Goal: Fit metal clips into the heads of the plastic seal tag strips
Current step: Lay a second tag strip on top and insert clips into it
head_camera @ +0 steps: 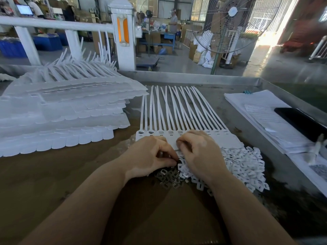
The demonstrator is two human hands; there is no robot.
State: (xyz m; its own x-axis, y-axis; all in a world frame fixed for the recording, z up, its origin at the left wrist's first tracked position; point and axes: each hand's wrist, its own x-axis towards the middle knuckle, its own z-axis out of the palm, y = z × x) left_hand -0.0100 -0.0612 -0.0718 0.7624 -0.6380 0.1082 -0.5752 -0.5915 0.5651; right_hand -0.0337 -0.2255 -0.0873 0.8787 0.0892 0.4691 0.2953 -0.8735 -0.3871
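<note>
A joined row of white plastic seal tag strips (178, 110) lies flat on the table, tails pointing away, heads (160, 133) toward me. A pile of small metal clips (238, 167) spreads just in front of the heads, bright on the right and dark in shadow on the left. My left hand (150, 156) rests on the pile's left edge, thumb and fingers pinched together over clips. My right hand (201, 154) lies beside it, fingers curled down onto the tag plates and the pile. What each fingertip grips is hidden.
A tall stack of white seal strip sheets (58, 117) fills the left of the table. Papers (265, 117) with a black phone (300, 122) lie at the right. The metal table rim (194, 77) runs along the back. A fan (230, 23) stands beyond it.
</note>
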